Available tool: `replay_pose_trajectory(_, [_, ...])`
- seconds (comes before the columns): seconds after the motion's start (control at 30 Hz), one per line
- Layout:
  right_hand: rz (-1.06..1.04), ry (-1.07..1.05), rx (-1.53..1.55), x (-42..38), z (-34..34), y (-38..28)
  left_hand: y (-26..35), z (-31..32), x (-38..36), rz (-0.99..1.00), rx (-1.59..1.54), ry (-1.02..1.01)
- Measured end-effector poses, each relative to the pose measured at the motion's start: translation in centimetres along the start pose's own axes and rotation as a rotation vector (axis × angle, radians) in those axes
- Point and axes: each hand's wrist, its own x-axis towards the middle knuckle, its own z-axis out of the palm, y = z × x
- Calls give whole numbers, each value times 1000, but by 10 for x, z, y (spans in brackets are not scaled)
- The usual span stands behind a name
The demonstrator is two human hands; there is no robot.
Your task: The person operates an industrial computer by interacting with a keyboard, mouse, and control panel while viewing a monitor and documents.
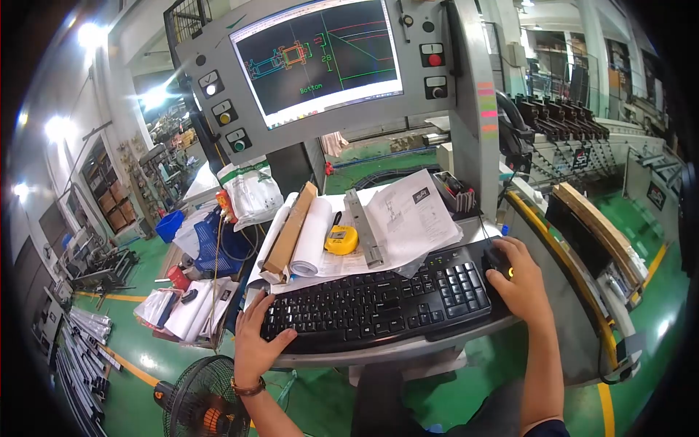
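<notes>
A black keyboard lies on a narrow grey shelf in front of me. My left hand rests at the keyboard's left end, fingers spread and holding nothing. To the right of the keys, my right hand is curled over a dark computer mouse, which it partly hides. Above hangs a monitor with a coloured line drawing and the word "Bottom". Behind the keyboard are a yellow tape measure, a metal bar, rolled paper and printed drawing sheets.
Push buttons, one a red button, flank the monitor. A cardboard strip and a white bag are at the left of the shelf. Below left stands a black fan. Long boards lean at the right.
</notes>
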Motion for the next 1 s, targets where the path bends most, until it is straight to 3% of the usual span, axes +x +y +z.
replay_pose_trajectory(1.0, [-20, 41, -16, 0, 2, 4, -1, 1, -1, -48, -33, -25])
